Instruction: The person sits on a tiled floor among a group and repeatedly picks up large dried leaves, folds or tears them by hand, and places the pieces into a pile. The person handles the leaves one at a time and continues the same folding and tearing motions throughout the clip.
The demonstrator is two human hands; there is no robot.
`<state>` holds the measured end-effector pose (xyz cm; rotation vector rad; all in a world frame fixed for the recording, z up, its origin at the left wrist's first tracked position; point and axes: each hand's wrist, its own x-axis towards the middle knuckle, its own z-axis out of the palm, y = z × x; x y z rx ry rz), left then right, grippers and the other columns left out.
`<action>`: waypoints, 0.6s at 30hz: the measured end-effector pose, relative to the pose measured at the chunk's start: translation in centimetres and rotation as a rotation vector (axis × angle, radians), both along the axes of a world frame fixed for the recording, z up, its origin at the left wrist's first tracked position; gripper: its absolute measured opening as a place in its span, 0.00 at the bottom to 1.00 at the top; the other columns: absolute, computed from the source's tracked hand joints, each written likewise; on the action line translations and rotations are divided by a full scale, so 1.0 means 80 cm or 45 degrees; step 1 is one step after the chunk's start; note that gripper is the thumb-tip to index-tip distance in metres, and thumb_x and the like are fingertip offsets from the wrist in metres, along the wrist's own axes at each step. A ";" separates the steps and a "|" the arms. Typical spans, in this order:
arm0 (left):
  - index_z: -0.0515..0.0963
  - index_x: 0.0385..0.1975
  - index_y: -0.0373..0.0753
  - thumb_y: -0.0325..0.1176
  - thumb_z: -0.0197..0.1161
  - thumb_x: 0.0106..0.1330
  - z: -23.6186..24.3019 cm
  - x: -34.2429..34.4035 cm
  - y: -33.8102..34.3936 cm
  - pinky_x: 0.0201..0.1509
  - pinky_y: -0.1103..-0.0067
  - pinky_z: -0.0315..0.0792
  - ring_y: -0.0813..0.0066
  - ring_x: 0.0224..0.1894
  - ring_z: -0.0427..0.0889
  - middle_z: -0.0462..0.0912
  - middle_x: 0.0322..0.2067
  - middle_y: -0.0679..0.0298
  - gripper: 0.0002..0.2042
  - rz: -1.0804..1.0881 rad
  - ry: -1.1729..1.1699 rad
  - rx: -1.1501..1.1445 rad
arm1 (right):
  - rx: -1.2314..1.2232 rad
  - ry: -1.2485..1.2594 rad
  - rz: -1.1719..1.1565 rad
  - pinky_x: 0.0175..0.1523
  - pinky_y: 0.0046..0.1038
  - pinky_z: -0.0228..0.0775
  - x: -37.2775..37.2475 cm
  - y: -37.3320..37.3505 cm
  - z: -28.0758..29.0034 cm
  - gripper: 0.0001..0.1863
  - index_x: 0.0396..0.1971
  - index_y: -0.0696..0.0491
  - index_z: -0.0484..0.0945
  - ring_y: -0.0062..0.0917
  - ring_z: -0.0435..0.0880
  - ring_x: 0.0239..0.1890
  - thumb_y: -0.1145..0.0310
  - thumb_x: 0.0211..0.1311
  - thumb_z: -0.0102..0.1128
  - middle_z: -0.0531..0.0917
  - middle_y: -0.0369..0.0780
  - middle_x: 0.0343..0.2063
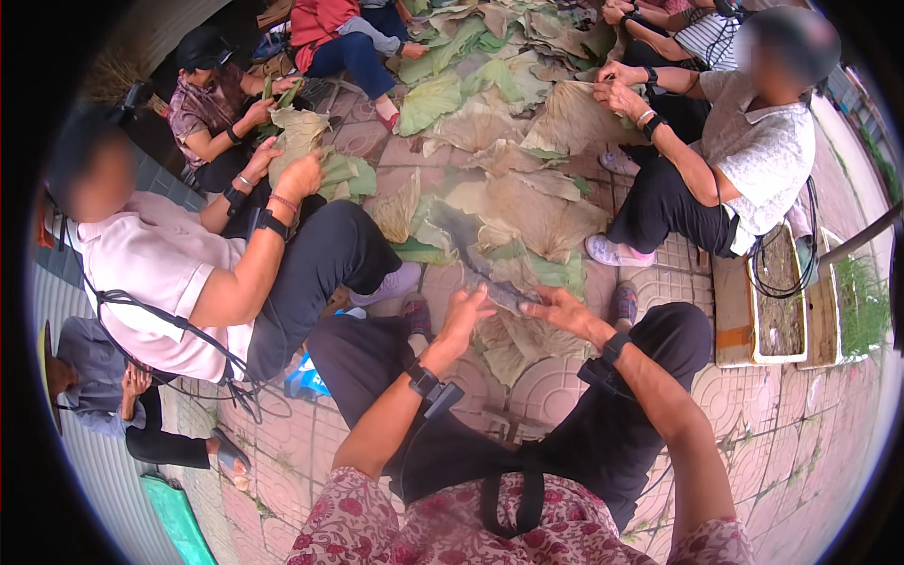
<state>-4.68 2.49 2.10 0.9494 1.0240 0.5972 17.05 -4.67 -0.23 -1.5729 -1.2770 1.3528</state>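
Observation:
Between my knees I hold a dark, creased lotus leaf [463, 235], which stretches away from me over paler leaves. The fingers of my left hand [459, 325] are bent at its near left edge. At its near right corner, the thumb and fingers of my right hand [569, 314] are pinched together on it. Beneath and beyond lies a long heap of large lotus leaves [518, 202], some dry and tan, others still green. A pale folded leaf [513, 344] lies just under my hands. Both my wrists wear black bands with small boxes.
At left, a person in a pale shirt [174, 254] handles a tan leaf [299, 141]. At right, another in a white patterned shirt [753, 141] grips a wide brown leaf [570, 118]. Planter boxes [758, 325] stand at right. Pink paving [753, 414] surrounds us.

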 end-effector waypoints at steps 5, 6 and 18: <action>0.66 0.37 0.31 0.46 0.69 0.61 0.000 -0.012 0.004 0.53 0.72 0.74 0.64 0.45 0.81 0.72 0.41 0.57 0.24 -0.125 0.051 0.077 | -0.144 0.018 -0.281 0.33 0.28 0.69 0.019 0.006 -0.052 0.18 0.42 0.63 0.81 0.22 0.78 0.28 0.63 0.61 0.63 0.81 0.38 0.25; 0.67 0.36 0.32 0.47 0.70 0.61 0.015 -0.017 0.007 0.52 0.72 0.74 0.64 0.44 0.81 0.72 0.41 0.57 0.24 -0.167 0.064 0.092 | -0.169 -0.001 -0.353 0.33 0.28 0.69 0.026 0.010 -0.053 0.18 0.42 0.63 0.81 0.22 0.78 0.29 0.64 0.61 0.62 0.82 0.38 0.26; 0.76 0.23 0.31 0.38 0.70 0.50 0.002 -0.060 0.033 0.34 0.66 0.70 0.60 0.28 0.79 0.77 0.21 0.51 0.15 -0.749 0.984 0.735 | 0.245 -0.396 -1.186 0.49 0.40 0.69 0.110 0.003 -0.050 0.18 0.39 0.66 0.77 0.50 0.81 0.40 0.64 0.63 0.57 0.82 0.59 0.35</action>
